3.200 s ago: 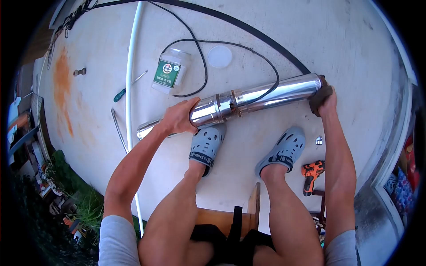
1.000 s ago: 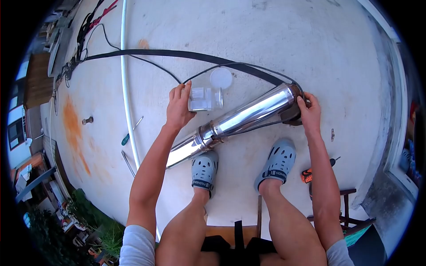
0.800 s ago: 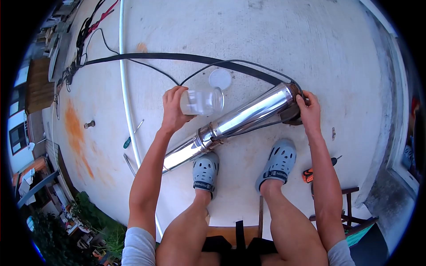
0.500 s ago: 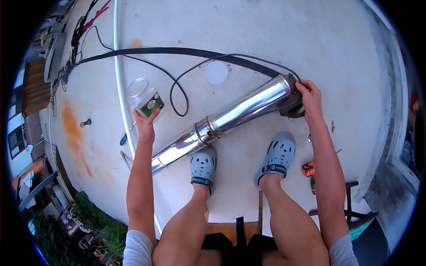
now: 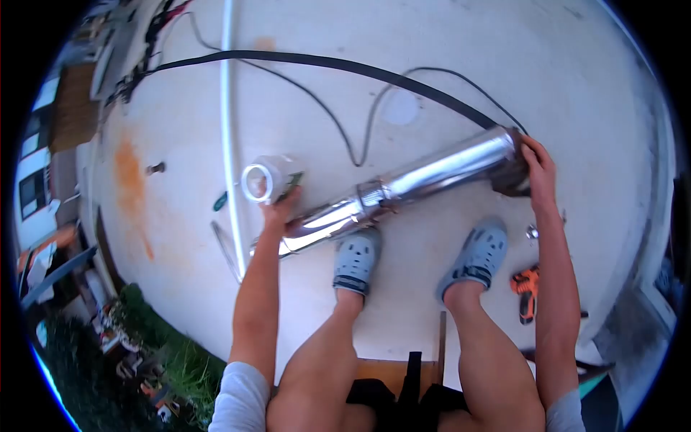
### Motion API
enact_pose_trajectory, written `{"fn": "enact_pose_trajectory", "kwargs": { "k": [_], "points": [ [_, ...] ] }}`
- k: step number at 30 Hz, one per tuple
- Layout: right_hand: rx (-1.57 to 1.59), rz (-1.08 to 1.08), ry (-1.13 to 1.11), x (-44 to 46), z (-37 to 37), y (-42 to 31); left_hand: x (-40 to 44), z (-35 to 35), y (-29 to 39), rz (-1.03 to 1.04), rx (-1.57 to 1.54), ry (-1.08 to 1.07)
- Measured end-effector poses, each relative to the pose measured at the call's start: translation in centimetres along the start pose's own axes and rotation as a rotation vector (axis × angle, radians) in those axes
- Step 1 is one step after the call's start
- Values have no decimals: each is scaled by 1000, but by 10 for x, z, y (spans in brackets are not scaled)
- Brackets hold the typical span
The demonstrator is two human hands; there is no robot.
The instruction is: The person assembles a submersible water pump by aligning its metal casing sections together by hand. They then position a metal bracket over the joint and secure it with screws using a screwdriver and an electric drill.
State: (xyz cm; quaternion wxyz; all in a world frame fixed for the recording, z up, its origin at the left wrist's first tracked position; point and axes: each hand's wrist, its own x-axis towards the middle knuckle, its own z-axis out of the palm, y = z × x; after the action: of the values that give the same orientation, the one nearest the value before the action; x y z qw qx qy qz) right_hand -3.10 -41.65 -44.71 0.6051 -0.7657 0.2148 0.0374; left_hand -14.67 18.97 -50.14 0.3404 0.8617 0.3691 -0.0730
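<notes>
Narrow gap between jar (image 5: 278, 168) and pipe (image 5: 228, 122)

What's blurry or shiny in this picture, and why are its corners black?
Head view: the clear plastic jar and round white disc look smeared, probably from motion; bright glare streaks the silver metal cylinder; black corners suggest a wide fisheye lens.

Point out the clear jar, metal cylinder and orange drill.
Clear jar (image 5: 278, 170): head view, on its side wall.
Metal cylinder (image 5: 373, 195): head view, on its middle joint.
Orange drill (image 5: 528, 283): head view, on its casing.
</notes>
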Motion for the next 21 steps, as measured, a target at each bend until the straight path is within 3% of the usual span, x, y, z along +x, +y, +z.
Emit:
{"fn": "enact_pose_trajectory", "kwargs": {
  "k": [2, 4, 5, 7, 8, 9, 11, 14, 15, 18, 21],
  "points": [
    [-11, -39, -11, 1, -2, 3, 6, -3, 0, -139, -20, -59],
    [17, -2, -12, -4, 3, -7, 15, -8, -11, -63, 151, -51],
    [117, 4, -30, -5, 3, -11, 22, -8, -24, -24, 404, 38],
    [100, -17, -42, -10, -3, -16, 21, -34, -37, -322, 0, -300],
    [104, 32, -73, -12, -8, -19, -1, -43, -16, -288, 106, -285],
    [95, -11, -101, -9, -13, -8, -20, -58, 11, -248, 210, -262],
    [70, -52, -79, -17, -21, -6, -61, -54, 27, 144, 239, -108],
    [-256, -152, 67, -34, -56, 10, -123, -22, 99, 560, 18, -267],
    [-330, -91, 108, -41, -73, 19, -131, -8, 112, 679, 14, -289],
    [-711, -47, 140, -70, -139, 64, -148, 30, 137, 729, -63, -371],
    [-860, 110, 106, -106, -173, 73, -154, 51, 135, 738, -17, -322]
  ]
}}
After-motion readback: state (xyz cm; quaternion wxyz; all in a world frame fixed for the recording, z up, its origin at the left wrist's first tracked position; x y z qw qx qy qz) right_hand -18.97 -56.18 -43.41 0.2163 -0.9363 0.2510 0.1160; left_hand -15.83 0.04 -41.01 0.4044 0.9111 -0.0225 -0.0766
